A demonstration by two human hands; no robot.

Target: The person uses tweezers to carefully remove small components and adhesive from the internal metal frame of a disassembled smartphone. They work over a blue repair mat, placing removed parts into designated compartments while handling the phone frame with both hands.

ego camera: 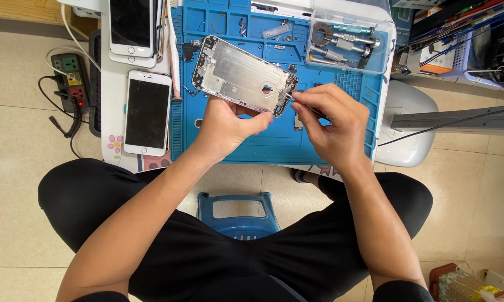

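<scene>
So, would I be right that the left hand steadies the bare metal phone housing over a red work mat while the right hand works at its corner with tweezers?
Not quite: the head view shows the work mat is blue, not red. The left hand steadies the metal phone housing while the right hand works at its corner with tweezers.

Tweezers [305,106]: tips too small to resolve; shaft hidden under right hand [327,120] fingers. Phone shell [243,75]: lower edge covered by left hand [227,126] fingertips. Parts at tweezer tip indistinct.
</scene>
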